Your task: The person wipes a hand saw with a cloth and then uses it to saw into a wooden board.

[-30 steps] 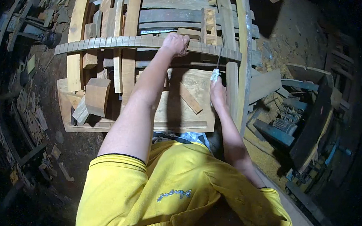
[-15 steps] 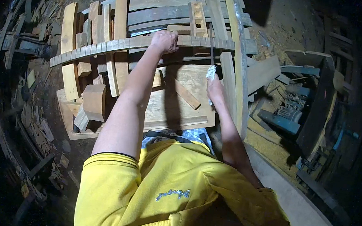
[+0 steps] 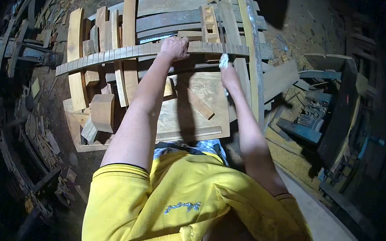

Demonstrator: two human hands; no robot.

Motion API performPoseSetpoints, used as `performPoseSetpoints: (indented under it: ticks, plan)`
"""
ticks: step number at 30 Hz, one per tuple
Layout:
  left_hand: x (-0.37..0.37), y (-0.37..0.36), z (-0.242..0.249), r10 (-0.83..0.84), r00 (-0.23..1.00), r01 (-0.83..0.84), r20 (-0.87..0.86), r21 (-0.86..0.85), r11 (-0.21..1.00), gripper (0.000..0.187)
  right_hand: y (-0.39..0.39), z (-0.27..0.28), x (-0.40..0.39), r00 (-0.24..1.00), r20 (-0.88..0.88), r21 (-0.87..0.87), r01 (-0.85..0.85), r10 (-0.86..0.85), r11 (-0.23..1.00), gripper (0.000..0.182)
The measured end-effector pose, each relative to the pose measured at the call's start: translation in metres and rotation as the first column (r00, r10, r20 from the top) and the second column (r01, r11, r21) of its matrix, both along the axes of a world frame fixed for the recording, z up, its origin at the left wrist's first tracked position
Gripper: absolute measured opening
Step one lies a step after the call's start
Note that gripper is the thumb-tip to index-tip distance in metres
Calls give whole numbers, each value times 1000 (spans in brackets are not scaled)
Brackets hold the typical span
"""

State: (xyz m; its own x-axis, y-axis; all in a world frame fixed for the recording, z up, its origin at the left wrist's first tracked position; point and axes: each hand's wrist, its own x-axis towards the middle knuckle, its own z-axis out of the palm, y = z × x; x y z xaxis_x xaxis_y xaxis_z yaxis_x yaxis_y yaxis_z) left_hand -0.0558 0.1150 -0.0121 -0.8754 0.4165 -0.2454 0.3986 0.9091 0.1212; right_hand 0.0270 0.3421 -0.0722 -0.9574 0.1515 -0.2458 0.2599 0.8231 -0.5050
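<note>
A long wooden strip point(image 3: 130, 52) with evenly spaced crosswise cuts lies across several planks. My left hand point(image 3: 175, 48) is closed over its middle, pressing it from above. My right hand point(image 3: 230, 76) is wrapped round the white-covered handle of a hand saw point(image 3: 224, 60), close to the strip's right end. The thin blade points away from me across the strip and is hard to make out. Just beyond the strip, a wooden piece with square holes point(image 3: 209, 24) leans near the blade. Below it, a small flat wooden slat point(image 3: 200, 103) rests on a pale board point(image 3: 179, 117).
Upright-lying planks point(image 3: 128, 27) and a wooden block point(image 3: 102, 112) are stacked on the left. A long beam point(image 3: 254, 52) runs along the right of the saw. Farther right stands a wooden box with a motor point(image 3: 310, 120), with sawdust around. Scrap wood litters the left floor.
My right hand has pushed forward, away from me, bringing the saw handle up close to the strip. My left hand keeps its hold on the strip. The view has shifted slightly.
</note>
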Motion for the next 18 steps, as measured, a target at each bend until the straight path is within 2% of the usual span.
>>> performPoseSetpoints:
  ticks: [2,3,5,6,9,12,16,18]
  plan:
    - [0,-2,-8,32,999,-32,-31,20,999,39,10,-31,50,991,-132,-61,-1,-7,998,25]
    - [-2,-4,-14,45,999,-44,-23,23,999,39,11,-25,54,992,-125,-58,-12,5,998,25]
    - [-5,-6,-24,-17,998,21,-68,57,998,42,10,-3,59,995,92,-163,62,-47,985,24]
    - [-5,-5,-25,-8,997,12,-74,53,999,44,10,0,40,992,118,-167,63,-44,984,24]
    - [-2,-6,-18,-35,997,39,-69,55,998,45,7,-12,-16,997,79,-86,16,-10,996,25]
    - [-2,-4,-17,-8,997,9,-70,10,1000,46,7,-13,-21,991,129,-96,36,-23,995,26]
    - [0,-4,-14,-3,999,3,-48,2,1000,46,6,3,47,997,59,-70,55,-51,996,26]
    - [-1,-3,-18,3,998,-3,-58,1,1000,46,6,13,62,980,176,-137,114,-89,984,27]
